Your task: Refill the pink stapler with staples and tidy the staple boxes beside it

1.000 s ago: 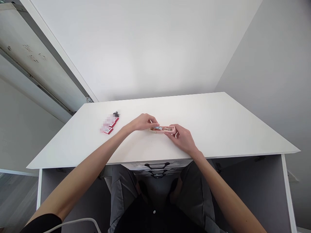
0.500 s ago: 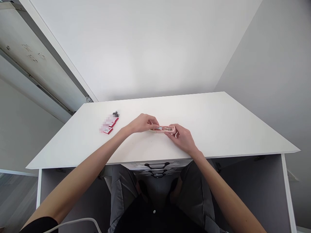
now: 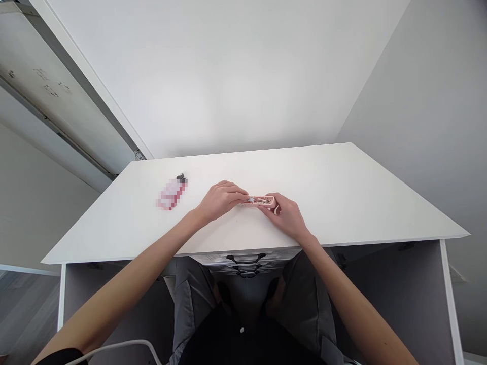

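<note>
A small pink case (image 3: 262,202) with a printed picture lies on the white desk (image 3: 342,197) near its middle. My right hand (image 3: 286,217) grips the case's right end, fingers curled around it. My left hand (image 3: 220,199) covers the case's left end, its fingertips pinched over a small metal part there. How much of the case lies under my left fingers is hidden.
A small red and pink packet (image 3: 171,194) with a dark tip lies on the desk to the left. Drawers with black handles (image 3: 245,259) sit under the desk's front edge, between my knees. Walls close off the desk at the back and right.
My left hand has slid to the right along the case, covering more of its left end. My right hand and the case have stayed in place.
</note>
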